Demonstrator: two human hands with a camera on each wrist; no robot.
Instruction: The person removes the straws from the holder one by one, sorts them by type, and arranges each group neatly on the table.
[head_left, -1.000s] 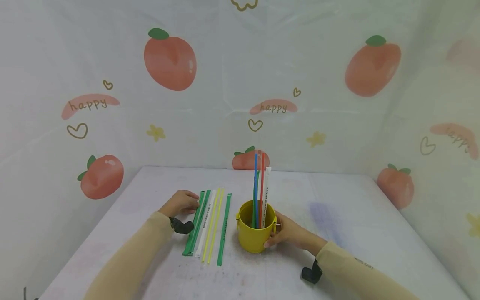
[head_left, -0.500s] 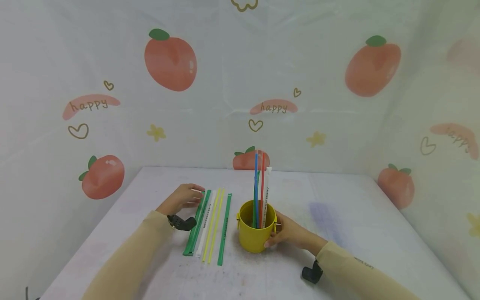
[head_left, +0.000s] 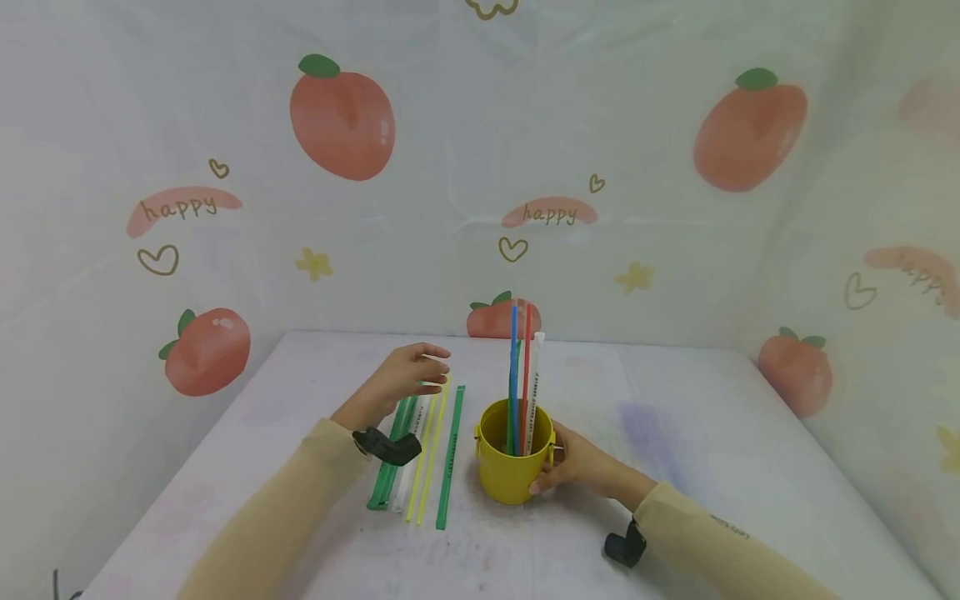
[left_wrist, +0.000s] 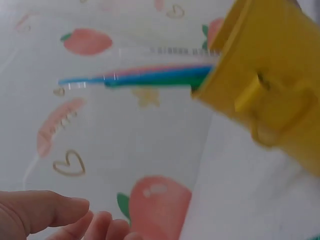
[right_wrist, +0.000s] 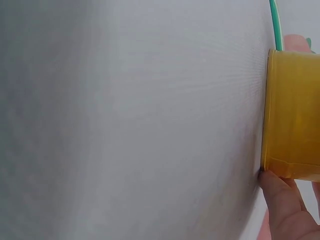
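Observation:
My left hand point(head_left: 400, 382) hovers over the far ends of a row of straws, its fingers loosely extended and nothing between them; the left wrist view also shows its thumb and fingertips point(left_wrist: 70, 210) bare. To the right stands a small yellow bucket point(head_left: 507, 483), upright on the table. A blue straw point(head_left: 513, 350), a red straw point(head_left: 527, 358), a white wrapped straw point(head_left: 535, 383) and something green stand in it. My right hand point(head_left: 576, 460) grips the bucket's right side, thumb toward the front, other fingers partly hidden behind it.
Left of the bucket lie green wrapped straws point(head_left: 387, 483), a white wrapped straw point(head_left: 406, 483), two yellow straws point(head_left: 428, 467) and a separate green wrapped straw point(head_left: 450, 467). A fruit-printed curtain point(head_left: 420, 250) hangs behind the white table point(head_left: 660, 392).
My left hand has risen and moved right, from the left edge of the straw row to above its far ends. The right hand and bucket have stayed in place.

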